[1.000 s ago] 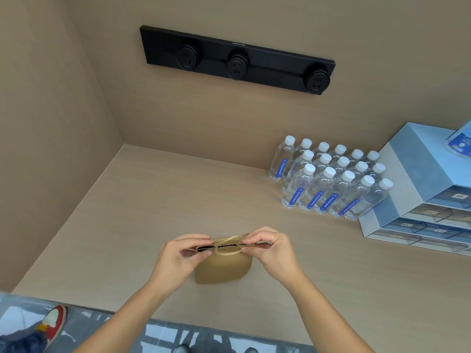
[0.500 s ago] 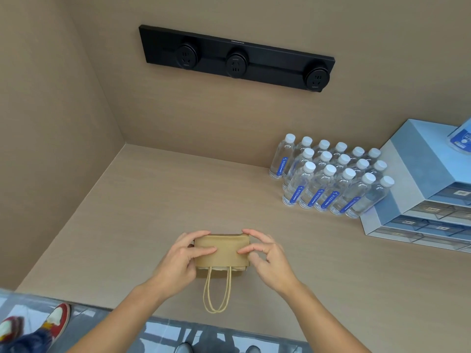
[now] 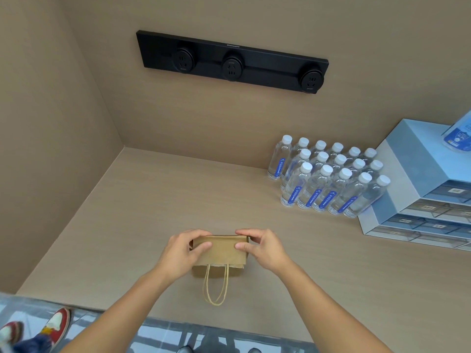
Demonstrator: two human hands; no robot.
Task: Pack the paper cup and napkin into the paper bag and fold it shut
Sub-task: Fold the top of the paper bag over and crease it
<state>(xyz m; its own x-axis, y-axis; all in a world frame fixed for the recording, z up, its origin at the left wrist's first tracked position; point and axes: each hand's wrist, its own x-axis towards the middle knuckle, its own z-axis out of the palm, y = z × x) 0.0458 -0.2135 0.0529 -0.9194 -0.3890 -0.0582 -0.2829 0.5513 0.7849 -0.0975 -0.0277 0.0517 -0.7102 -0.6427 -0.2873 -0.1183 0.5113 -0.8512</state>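
A second ago both hands pinched the top of the small brown paper bag (image 3: 219, 253) shut; now that top is bent over toward the person, its string handles hanging down in front. The left hand (image 3: 182, 252) and right hand (image 3: 262, 247), fingers curled, press each end of the fold flat. The bag stands near the front of the tan wooden counter (image 3: 153, 200), so I think the folding is almost done; the cup and napkin cannot be seen.

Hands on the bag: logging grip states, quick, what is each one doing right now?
Left hand: closed on the left end of the paper bag, pressing its folded top.
Right hand: closed on the bag's right end, likewise.
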